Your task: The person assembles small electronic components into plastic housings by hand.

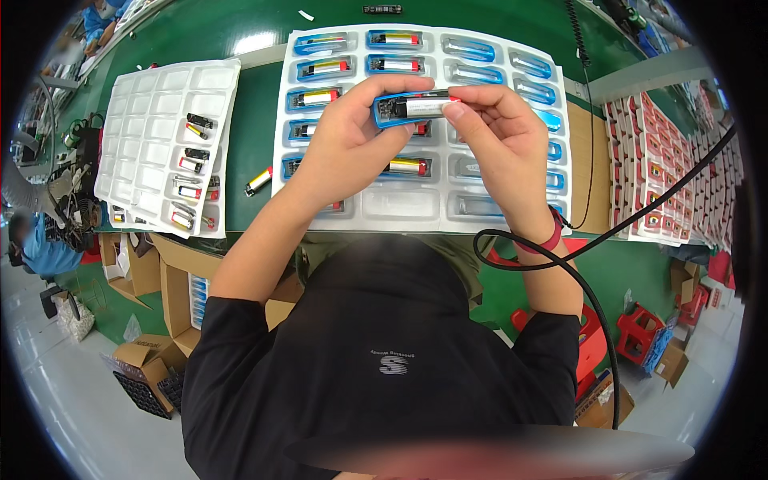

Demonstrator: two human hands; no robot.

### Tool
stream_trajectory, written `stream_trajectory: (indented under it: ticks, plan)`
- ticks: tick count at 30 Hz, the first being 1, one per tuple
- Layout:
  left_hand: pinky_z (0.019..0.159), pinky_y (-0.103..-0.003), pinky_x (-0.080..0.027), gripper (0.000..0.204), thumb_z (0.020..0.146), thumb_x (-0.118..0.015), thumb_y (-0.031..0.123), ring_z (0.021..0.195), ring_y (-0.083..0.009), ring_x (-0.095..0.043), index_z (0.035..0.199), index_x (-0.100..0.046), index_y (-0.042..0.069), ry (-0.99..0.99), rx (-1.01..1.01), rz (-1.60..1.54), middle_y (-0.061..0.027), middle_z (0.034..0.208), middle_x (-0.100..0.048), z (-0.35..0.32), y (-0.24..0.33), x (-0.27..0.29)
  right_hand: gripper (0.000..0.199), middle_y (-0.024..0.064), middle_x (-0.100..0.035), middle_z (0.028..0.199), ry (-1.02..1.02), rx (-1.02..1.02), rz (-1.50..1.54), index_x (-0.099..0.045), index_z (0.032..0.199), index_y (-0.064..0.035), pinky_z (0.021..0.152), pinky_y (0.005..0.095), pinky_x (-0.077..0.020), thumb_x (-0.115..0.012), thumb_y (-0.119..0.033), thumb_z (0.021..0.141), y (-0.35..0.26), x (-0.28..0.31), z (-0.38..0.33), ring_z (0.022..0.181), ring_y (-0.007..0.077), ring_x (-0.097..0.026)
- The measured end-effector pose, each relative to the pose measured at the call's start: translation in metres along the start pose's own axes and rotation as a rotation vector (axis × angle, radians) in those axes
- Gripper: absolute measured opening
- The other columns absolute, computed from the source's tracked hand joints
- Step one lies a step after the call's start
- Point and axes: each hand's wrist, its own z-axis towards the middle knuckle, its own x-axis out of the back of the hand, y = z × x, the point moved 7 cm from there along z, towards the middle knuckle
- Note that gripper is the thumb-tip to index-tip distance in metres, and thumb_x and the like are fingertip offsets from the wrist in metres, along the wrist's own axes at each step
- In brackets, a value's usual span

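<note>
Over the white tray (400,210), my left hand (348,132) grips a blue see-through plastic shell (384,122) between thumb and fingers. Inside the shell lie a silver cylindrical battery (424,107) and some dark parts at its left end. My right hand (504,132) pinches the battery's red right end with thumb and forefinger. Several blue shells, such as an unfilled one (468,50), sit in the tray's pockets. The left columns hold shells with batteries, such as this filled shell (322,69); those at the right look unfilled. Both hands hide the tray's middle.
At left lies a second white tray (144,112) with several loose batteries and circuit parts. One loose battery (258,181) rests on the green table (252,96) between the trays. Stacked trays (648,168) stand at right. A black cable (640,228) crosses my right forearm.
</note>
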Motion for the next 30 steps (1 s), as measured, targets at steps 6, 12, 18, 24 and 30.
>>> stream_trajectory:
  ticks: [6,12,18,24,30]
  plan:
    - [0.075,-0.02,-0.05,0.046,0.091,-0.06,-0.009,0.093,-0.0038,-0.059,0.136,-0.06,0.003,0.002,0.022,0.014,-0.0035,0.128,-0.064,-0.001,0.0,-0.002,0.017,0.0052,-0.075,0.097,-0.012,-0.011,-0.144,-0.071,0.11,0.0013,0.079,0.0241,-0.0547,-0.074,-0.006,0.095,0.007,0.002,-0.003,0.087,0.0094,-0.07]
    - [0.08,-0.022,-0.051,0.042,0.096,-0.061,-0.005,0.1,-0.0054,-0.059,0.137,-0.057,0.001,-0.023,0.109,-0.064,-0.005,0.131,-0.062,-0.003,-0.005,-0.005,0.022,0.0095,-0.075,0.1,0.021,0.31,-0.396,-0.075,0.115,-0.0025,0.077,0.0234,-0.0542,-0.075,-0.006,0.093,-0.005,-0.001,-0.005,0.083,0.0107,-0.068]
    - [0.093,-0.028,-0.051,0.037,0.101,-0.057,0.001,0.117,-0.0106,-0.056,0.138,-0.055,0.0,-0.03,0.036,-0.174,-0.0074,0.135,-0.059,-0.005,-0.001,-0.009,0.024,0.0089,-0.062,0.113,0.129,0.336,-0.329,-0.075,0.115,-0.0023,0.079,0.0251,-0.0565,-0.076,-0.002,0.091,0.002,-0.002,-0.008,0.087,0.0123,-0.067]
    - [0.095,-0.033,-0.05,0.035,0.104,-0.053,0.007,0.119,-0.0156,-0.058,0.139,-0.055,0.001,-0.049,-0.017,-0.066,-0.0088,0.135,-0.06,-0.002,-0.007,-0.008,0.03,0.0059,-0.06,0.11,0.12,0.118,-0.006,-0.07,0.121,0.0012,0.08,0.025,-0.0566,-0.075,0.0,0.091,0.011,0.004,0.0,0.087,0.0099,-0.065]
    - [0.093,-0.034,-0.053,0.038,0.095,-0.06,-0.002,0.106,-0.025,-0.07,0.132,-0.065,0.004,-0.138,-0.217,0.669,-0.0137,0.123,-0.07,-0.005,0.028,0.003,0.034,0.0106,-0.072,0.1,-0.17,0.332,-0.543,-0.07,0.122,-0.0002,0.077,0.03,-0.0581,-0.073,0.001,0.088,-0.014,0.001,-0.005,0.086,0.0209,-0.072]
